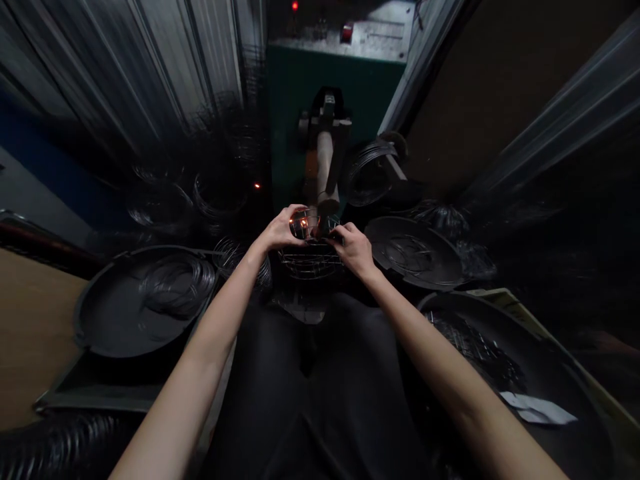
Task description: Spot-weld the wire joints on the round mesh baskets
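A small wire basket (310,261) sits at the tip of a machine's arm (325,167), in the middle of the view. My left hand (285,229) grips the basket's left side, thumb and fingers bent round its wires. On the right side, my right hand (353,247) has its fingers pinched at the wires near the electrode; what exactly they pinch is too small to make out. An orange glow shows through the wires beside my left fingers. The basket's lower part hangs below both hands.
Black trays stand at the left (120,313), at the right (445,257) and at the lower right (555,400), holding wire rings and cut wires. White paper (540,408) lies in the lower right tray. A wire coil (367,173) hangs beside the green machine (290,87).
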A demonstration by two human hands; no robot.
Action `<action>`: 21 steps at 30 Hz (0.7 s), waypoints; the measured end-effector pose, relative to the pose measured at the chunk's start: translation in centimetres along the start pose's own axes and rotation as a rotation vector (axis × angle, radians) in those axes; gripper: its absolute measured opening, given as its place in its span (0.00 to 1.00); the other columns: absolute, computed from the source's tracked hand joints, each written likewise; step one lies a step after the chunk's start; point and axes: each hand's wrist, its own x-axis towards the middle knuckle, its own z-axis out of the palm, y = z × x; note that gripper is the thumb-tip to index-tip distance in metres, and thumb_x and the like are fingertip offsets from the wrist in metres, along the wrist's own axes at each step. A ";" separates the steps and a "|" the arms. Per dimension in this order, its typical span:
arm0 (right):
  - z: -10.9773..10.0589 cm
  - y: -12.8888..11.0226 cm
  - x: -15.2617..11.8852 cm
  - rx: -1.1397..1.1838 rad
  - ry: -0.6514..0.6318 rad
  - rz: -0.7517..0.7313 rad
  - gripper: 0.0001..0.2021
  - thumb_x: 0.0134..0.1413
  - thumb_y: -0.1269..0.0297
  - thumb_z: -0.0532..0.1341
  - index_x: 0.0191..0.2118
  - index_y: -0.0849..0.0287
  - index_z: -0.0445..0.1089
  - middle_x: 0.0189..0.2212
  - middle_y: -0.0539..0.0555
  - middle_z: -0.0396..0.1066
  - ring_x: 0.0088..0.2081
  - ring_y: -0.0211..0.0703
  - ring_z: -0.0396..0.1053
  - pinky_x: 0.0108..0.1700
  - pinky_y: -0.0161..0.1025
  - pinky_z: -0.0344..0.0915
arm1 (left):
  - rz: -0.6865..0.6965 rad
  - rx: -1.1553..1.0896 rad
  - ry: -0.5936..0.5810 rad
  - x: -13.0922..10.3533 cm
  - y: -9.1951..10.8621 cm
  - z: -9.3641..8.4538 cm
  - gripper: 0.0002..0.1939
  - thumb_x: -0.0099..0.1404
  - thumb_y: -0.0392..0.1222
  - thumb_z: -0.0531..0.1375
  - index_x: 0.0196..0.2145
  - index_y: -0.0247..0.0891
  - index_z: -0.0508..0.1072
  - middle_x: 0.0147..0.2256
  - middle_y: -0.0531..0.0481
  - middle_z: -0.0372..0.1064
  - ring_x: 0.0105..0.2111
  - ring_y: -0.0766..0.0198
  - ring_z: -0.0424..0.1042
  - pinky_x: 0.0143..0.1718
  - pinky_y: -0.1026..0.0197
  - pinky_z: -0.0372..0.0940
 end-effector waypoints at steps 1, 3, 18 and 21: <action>-0.3 0.2 -0.5 0.032 0.026 0.000 0.10 0.60 0.58 0.59 0.40 0.57 0.72 0.37 0.54 0.67 0.34 0.42 0.66 0.28 0.34 0.55 | -0.003 -0.004 0.014 -0.3 0.1 -0.2 0.51 0.39 0.45 0.73 0.59 0.39 0.58 0.55 0.40 0.61 0.56 0.47 0.62 0.59 0.45 0.56; -1.2 1.0 -2.4 0.117 0.086 -0.007 0.13 0.60 0.55 0.57 0.41 0.58 0.72 0.36 0.55 0.68 0.34 0.43 0.66 0.31 0.35 0.58 | -0.021 -0.034 0.078 -2.0 -0.2 -0.7 0.55 0.38 0.48 0.74 0.61 0.42 0.56 0.60 0.40 0.55 0.62 0.43 0.52 0.63 0.41 0.48; 2.7 2.4 -19.8 0.410 -0.319 0.102 0.21 0.60 0.45 0.51 0.38 0.57 0.72 0.35 0.57 0.73 0.37 0.49 0.72 0.40 0.43 0.67 | -0.556 -0.202 0.567 -22.5 -1.0 12.6 0.19 0.58 0.40 0.61 0.48 0.42 0.70 0.46 0.45 0.67 0.45 0.59 0.69 0.51 0.52 0.65; 3.8 3.1 -21.6 0.304 -0.312 0.114 0.23 0.60 0.45 0.47 0.38 0.56 0.72 0.36 0.58 0.73 0.38 0.51 0.72 0.40 0.45 0.68 | -0.584 -0.161 0.553 -22.3 -0.9 12.2 0.17 0.61 0.38 0.57 0.49 0.40 0.69 0.46 0.43 0.66 0.42 0.60 0.70 0.47 0.52 0.67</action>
